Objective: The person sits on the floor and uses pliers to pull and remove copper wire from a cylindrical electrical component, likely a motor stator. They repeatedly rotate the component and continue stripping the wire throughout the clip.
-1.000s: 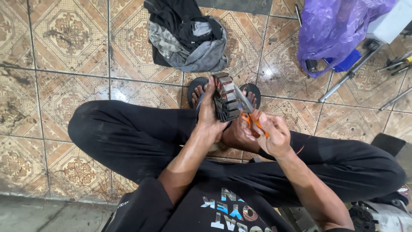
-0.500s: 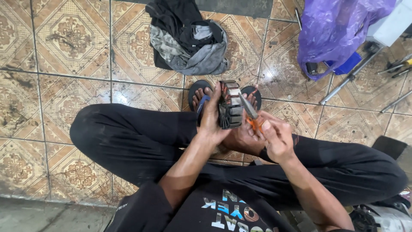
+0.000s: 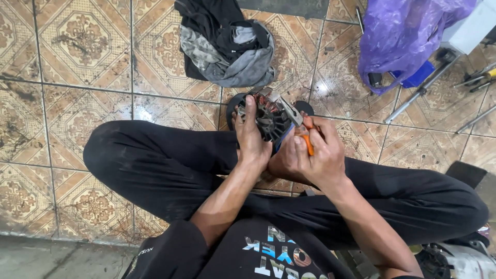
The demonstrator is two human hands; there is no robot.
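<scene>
While the person sits cross-legged on the tiled floor (image 3: 67,62), both hands work over the lap, just above the crossed legs (image 3: 170,165). Furthest left, that bare, patterned tile is worn and stained. Up and centre, a heap of dark and grey cloth (image 3: 227,44) lies on the tile, well apart from the hands.

The left hand (image 3: 253,139) is closed around the stator (image 3: 268,116), a round laminated metal core with copper windings showing at its top. The fingers wrap its left side and the thumb runs up along its face, so the grip is pressed tight on the part. The stator sits tilted, its bore turned toward the camera, directly over a sandal (image 3: 305,107) on the foot below.

The right hand (image 3: 318,155) is clenched on pliers (image 3: 298,126) with orange handles; the handles are squeezed together inside the fist. The metal nose points up and left and meets the stator's upper right edge near the windings. Whether the tips actually pinch a wire there cannot be told, as the contact is too small to resolve.

Further right, a purple bag (image 3: 408,36) rests on the floor, with a long metal rod (image 3: 418,93) beside it and more hand tools (image 3: 478,77) at the right edge.
</scene>
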